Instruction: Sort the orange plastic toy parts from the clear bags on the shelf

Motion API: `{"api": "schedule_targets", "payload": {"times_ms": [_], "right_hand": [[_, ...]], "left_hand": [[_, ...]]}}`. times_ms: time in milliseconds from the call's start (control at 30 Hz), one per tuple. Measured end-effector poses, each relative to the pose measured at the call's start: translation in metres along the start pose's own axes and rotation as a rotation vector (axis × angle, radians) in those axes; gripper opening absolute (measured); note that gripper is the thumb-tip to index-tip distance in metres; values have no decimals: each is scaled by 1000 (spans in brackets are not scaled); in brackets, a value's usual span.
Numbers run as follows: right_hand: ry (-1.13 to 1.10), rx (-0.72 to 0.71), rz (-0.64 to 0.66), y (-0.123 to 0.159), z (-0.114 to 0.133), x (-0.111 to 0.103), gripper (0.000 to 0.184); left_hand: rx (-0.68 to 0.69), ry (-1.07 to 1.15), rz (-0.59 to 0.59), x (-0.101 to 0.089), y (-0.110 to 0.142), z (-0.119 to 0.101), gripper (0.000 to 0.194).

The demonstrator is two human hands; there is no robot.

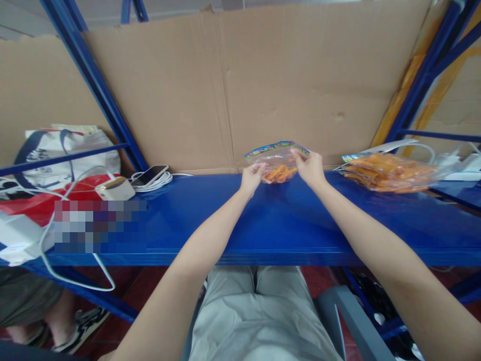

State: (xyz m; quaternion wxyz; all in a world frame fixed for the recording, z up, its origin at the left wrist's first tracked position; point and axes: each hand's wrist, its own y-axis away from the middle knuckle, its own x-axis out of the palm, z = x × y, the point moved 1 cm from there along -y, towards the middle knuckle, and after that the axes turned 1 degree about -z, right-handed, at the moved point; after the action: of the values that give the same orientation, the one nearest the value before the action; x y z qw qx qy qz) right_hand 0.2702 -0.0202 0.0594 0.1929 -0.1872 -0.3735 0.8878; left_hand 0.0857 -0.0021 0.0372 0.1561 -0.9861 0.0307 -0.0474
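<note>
A clear zip bag point(276, 157) with a colourful printed top strip hangs between my two hands, just above the back of the blue shelf. Several orange pieces point(281, 174) lie in its lower part; their exact kind is too small to tell. My left hand point(254, 176) pinches the bag's lower left side. At the upper right, near the printed strip, my right hand point(310, 164) grips it with thumb and fingers. To the right, a larger clear bag point(391, 173) packed with flat orange pieces rests on the shelf, apart from my hands.
The blue shelf top point(285, 220) meets a cardboard wall point(300, 75) behind. At left are a phone point(150, 175), coiled white cable point(160, 183), a white charger point(114, 188), a red bag point(84, 186) and a tote bag point(80, 160). Another person's shoe point(84, 328) shows below.
</note>
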Motion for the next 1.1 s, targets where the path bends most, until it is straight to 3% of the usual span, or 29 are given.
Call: {"api": "schedule_targets", "payload": {"times_ms": [233, 867, 1100], "right_hand": [[23, -242, 23, 4, 18, -2, 30], [46, -337, -14, 5, 29, -10, 27], [28, -315, 2, 2, 34, -11, 38]], "left_hand": [[80, 64, -57, -3, -3, -5, 19], [53, 14, 88, -3, -4, -2, 10], [199, 111, -86, -8, -12, -11, 18]]}}
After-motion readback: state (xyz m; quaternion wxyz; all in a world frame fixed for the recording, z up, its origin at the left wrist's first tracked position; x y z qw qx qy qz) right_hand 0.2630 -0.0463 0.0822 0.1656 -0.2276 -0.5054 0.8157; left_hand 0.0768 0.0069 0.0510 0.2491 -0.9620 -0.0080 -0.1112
